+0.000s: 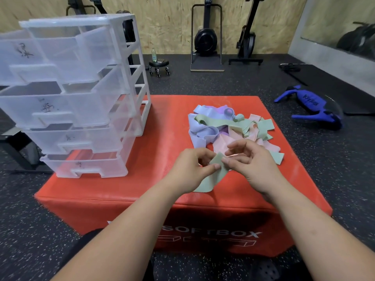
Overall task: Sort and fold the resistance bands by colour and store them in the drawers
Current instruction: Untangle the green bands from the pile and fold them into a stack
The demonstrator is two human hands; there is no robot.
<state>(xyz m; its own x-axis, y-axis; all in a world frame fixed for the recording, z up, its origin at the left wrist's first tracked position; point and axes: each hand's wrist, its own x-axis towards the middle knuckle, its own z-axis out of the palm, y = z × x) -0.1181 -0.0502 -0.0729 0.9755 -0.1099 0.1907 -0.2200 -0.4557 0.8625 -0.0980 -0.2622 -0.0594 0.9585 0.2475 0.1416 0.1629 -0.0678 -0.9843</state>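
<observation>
Green resistance band (211, 177): you have it up between both hands, with its lower loop trailing down to the red soft box (142, 189) just under your left wrist. Your left hand (190, 169) pinches the upper edge between thumb and forefinger. Your right hand (251, 161), fingers curled, nips the same edge at the corner right beside it, so the hands almost touch. That close two-handed hold looks like it is for lining up the ends before a fold, with the slack left hanging so the band falls straight.

The pile of bands (229, 126), lilac, green and pink tangled together, lies just beyond your right hand, near enough that a wide fold could drag a loose tail along. A bare strip of box top runs beneath and to the left of your left hand, and it looks the better place to lay the fold flat.

The clear drawer unit (81, 94) stands further left and beyond that hand, its drawers pulled out in steps so each one is open from above. The bottom drawer (85, 167) overhangs the box's left edge, so I'd reach in from the right. The box's front edge sits just beneath your forearms.
</observation>
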